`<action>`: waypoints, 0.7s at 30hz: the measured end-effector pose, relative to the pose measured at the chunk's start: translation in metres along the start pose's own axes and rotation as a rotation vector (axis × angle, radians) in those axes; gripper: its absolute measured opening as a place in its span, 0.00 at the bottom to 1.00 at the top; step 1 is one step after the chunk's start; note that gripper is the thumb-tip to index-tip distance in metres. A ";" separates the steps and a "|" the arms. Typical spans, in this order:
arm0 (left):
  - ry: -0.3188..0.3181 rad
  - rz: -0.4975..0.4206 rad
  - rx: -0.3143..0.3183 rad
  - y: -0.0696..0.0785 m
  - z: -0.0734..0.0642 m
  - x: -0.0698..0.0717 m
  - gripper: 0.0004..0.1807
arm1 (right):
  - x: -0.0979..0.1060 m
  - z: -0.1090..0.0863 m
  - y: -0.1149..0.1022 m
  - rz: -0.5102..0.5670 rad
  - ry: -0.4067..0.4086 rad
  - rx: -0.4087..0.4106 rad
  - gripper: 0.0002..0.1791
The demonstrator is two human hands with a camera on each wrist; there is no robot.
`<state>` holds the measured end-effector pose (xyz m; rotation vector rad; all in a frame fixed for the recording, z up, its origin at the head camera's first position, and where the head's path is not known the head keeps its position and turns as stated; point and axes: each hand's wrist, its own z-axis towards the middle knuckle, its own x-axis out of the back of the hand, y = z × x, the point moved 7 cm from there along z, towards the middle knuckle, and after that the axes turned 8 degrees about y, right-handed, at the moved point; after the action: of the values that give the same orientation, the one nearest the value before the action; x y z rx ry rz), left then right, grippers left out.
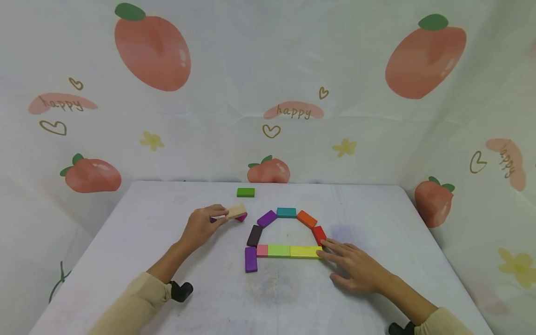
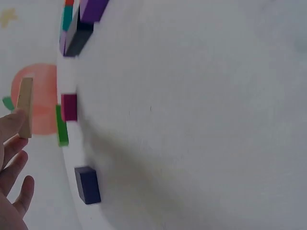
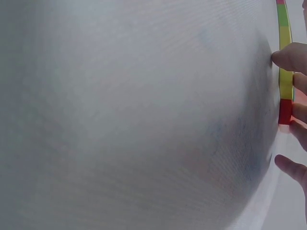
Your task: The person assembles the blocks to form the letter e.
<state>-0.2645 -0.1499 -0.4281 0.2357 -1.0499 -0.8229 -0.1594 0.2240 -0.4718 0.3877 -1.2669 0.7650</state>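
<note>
Though smudgy, white table (image 1: 146, 211) before patterned cloth (image 1: 234, 51), left hand (image 1: 203, 224) round beige block (image 1: 236, 211), right hand (image 1: 358, 267) straight-fingered.

Head: even, diffuse light, slightly grey on the backdrop (image 1: 226, 60); source out of frame. Faint, soft shadows on the bench (image 1: 217, 307) beside both forearms (image 1: 167, 263). Focus adequate. Left wrist: dimmer, flat grey cast; broad soft-edged shadow across bench; bench edge bowed by distortion; fingers (image 2: 13, 167) slightly soft. Right wrist: left side dark and blurred, surface texture clearer rightward; bench edge strongly curved.
</note>
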 end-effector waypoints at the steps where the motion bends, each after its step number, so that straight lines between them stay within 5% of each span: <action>1: -0.009 -0.004 -0.024 0.006 -0.002 -0.001 0.16 | 0.000 0.000 0.000 -0.001 -0.004 -0.002 0.36; 12: -0.119 -0.068 -0.232 0.062 -0.032 -0.015 0.16 | -0.001 0.001 0.001 0.005 -0.021 -0.009 0.36; 21: -0.246 -0.100 -0.369 0.093 -0.065 -0.034 0.15 | -0.001 0.000 0.000 0.000 -0.014 -0.011 0.36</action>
<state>-0.1732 -0.0751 -0.4336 -0.1308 -1.0983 -1.1397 -0.1599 0.2236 -0.4723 0.3843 -1.2841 0.7560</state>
